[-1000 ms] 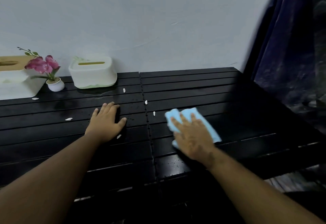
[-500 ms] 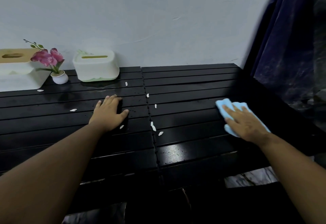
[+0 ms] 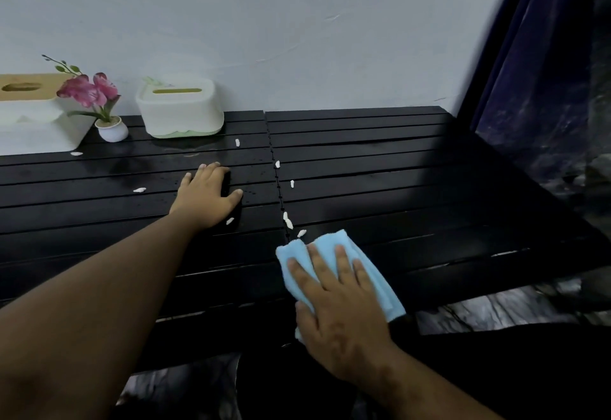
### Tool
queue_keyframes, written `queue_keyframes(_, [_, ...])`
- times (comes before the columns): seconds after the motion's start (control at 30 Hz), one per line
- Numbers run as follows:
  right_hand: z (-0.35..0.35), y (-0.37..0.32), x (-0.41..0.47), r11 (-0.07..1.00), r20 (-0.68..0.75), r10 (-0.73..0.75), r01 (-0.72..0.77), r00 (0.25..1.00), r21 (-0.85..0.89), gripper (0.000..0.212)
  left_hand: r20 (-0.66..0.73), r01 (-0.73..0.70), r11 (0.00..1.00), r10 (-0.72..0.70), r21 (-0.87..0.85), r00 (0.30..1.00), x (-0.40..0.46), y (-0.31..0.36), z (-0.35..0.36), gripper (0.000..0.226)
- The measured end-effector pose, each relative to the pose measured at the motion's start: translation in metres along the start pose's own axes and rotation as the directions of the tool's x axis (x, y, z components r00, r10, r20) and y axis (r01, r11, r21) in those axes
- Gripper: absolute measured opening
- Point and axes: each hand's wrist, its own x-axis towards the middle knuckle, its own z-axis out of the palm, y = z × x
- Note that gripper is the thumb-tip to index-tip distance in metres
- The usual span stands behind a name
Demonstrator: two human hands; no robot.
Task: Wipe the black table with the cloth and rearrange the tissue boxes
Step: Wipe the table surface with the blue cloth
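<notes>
A light blue cloth [image 3: 367, 271] lies on the near middle of the black slatted table [image 3: 380, 168]. My right hand [image 3: 337, 304] presses flat on it with straight, spread fingers. My left hand [image 3: 206, 196] rests flat on the slats to the left of the table's centre seam. A white tissue box with a green base [image 3: 180, 109] stands at the back against the wall. A larger white tissue box with a wooden lid [image 3: 29, 112] is at the far left, partly cut off. Several small white scraps [image 3: 287, 219] lie scattered along the seam.
A small white pot with pink flowers [image 3: 110, 127] stands between the two boxes. The grey wall [image 3: 297, 23] runs behind the table. A dark blue curtain [image 3: 545, 89] hangs at the right, past the table's right edge. Dark marbled floor [image 3: 496, 307] shows below the front edge.
My right hand has slid the cloth from the table's right side back left and nearer, to just right of the seam. My left hand stays in place.
</notes>
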Motion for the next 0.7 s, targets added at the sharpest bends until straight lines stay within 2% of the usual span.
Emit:
queue_keyframes(0.07, [-0.004, 0.022, 0.001, 0.999, 0.039, -0.031, 0.03, 0.999, 0.037, 0.065, 0.007, 0.004, 1.0, -0.004, -0.003, 1.0, -0.001, 0.0, -0.001, 0.064])
queue_keyframes(0.13, [-0.007, 0.065, 0.005, 0.999, 0.016, -0.026, 0.026, 1.0, 0.03, 0.066, 0.011, 0.01, 1.0, -0.01, -0.003, 1.0, -0.003, 0.001, -0.002, 0.064])
queue_keyframes(0.2, [-0.018, 0.12, 0.01, 0.994, -0.014, -0.005, 0.003, 1.0, -0.112, 0.065, 0.013, 0.011, 1.0, -0.011, 0.001, 1.0, -0.004, 0.003, -0.003, 0.064])
queue_keyframes(0.27, [-0.033, 0.181, 0.014, 0.952, 0.029, 0.043, -0.033, 0.999, -0.304, 0.062, 0.011, 0.011, 1.0, -0.011, 0.003, 1.0, -0.004, 0.004, -0.003, 0.064])
queue_keyframes(0.33, [-0.045, 0.237, 0.023, 0.865, 0.018, 0.234, -0.2, 0.972, -0.461, 0.052, 0.011, 0.01, 1.0, -0.01, 0.006, 1.0, -0.004, 0.004, -0.004, 0.064])
queue_keyframes(0.37, [-0.053, 0.253, 0.028, 0.82, -0.032, 0.391, -0.364, 0.92, -0.442, 0.05, 0.01, 0.01, 1.0, -0.01, 0.008, 1.0, -0.004, 0.004, -0.004, 0.064])
queue_keyframes(0.4, [-0.06, 0.26, 0.036, 0.775, -0.066, 0.544, -0.531, 0.836, -0.343, 0.055, 0.008, 0.01, 1.0, -0.01, 0.009, 1.0, -0.004, 0.004, -0.004, 0.064])
queue_keyframes(0.47, [-0.057, 0.274, 0.067, 0.704, -0.053, 0.685, -0.679, 0.726, -0.207, 0.064, 0.006, 0.012, 1.0, -0.012, 0.014, 1.0, -0.004, 0.005, -0.003, 0.065])
queue_keyframes(0.53, [-0.042, 0.285, 0.107, 0.716, -0.009, 0.693, -0.69, 0.721, -0.107, 0.07, 0.01, 0.012, 1.0, -0.013, 0.022, 1.0, -0.003, 0.005, -0.003, 0.065])
queue_keyframes(0.6, [-0.038, 0.266, 0.142, 0.747, 0.002, 0.658, -0.652, 0.753, -0.131, 0.079, 0.011, 0.013, 1.0, -0.013, 0.028, 1.0, -0.002, 0.005, -0.002, 0.065])
queue_keyframes(0.7, [-0.035, 0.195, 0.187, 0.821, -0.008, 0.564, -0.563, 0.825, -0.096, 0.068, 0.008, 0.014, 0.999, -0.014, 0.032, 1.0, -0.001, 0.004, -0.001, 0.066])
